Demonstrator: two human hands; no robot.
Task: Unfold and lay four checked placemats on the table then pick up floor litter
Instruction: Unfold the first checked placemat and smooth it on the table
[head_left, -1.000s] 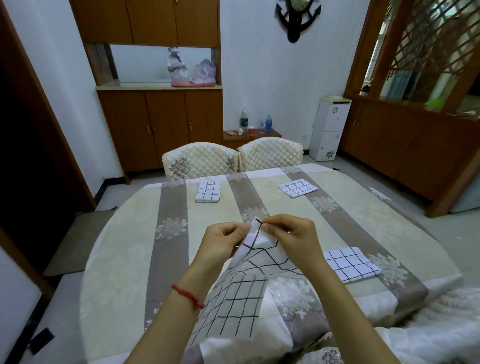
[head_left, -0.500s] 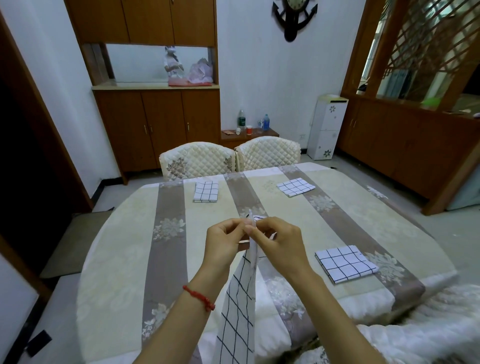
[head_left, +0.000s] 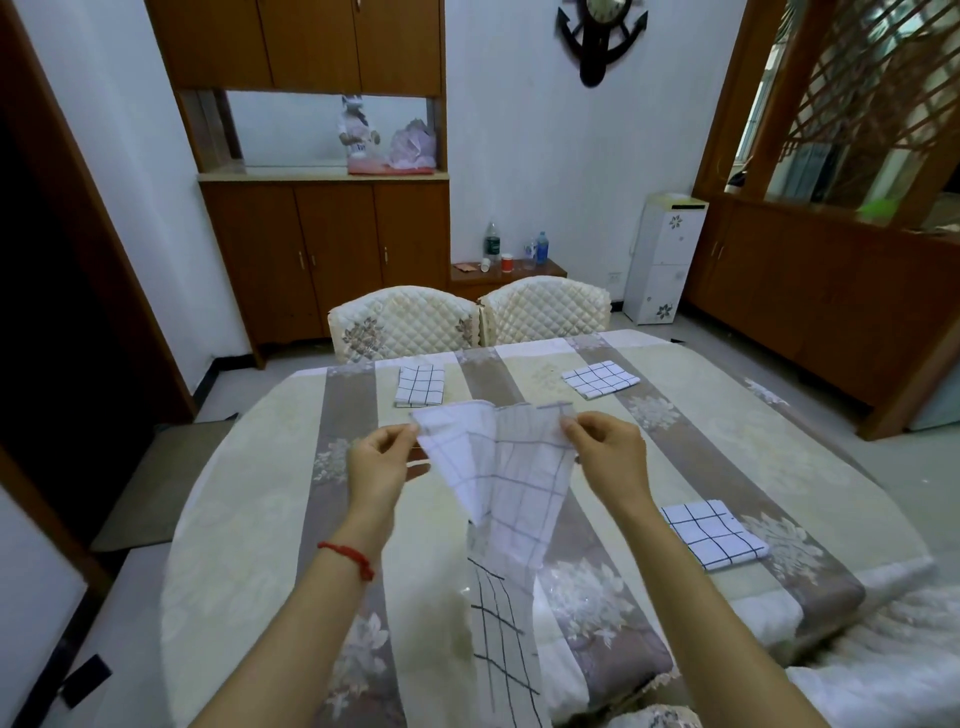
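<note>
Left hand pinches checked placemat at its top left corner | right hand pinches top right corner | I see placemat hanging above table | three folded placemats lie on table.

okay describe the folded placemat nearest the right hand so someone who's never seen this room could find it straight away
Start at the big oval table with the striped floral cloth. Look at its near right edge, just beyond the right hand. The folded placemat lies there on a grey stripe; the two other folded ones sit at the far side by the chairs, and a fourth hangs in both hands.
</note>
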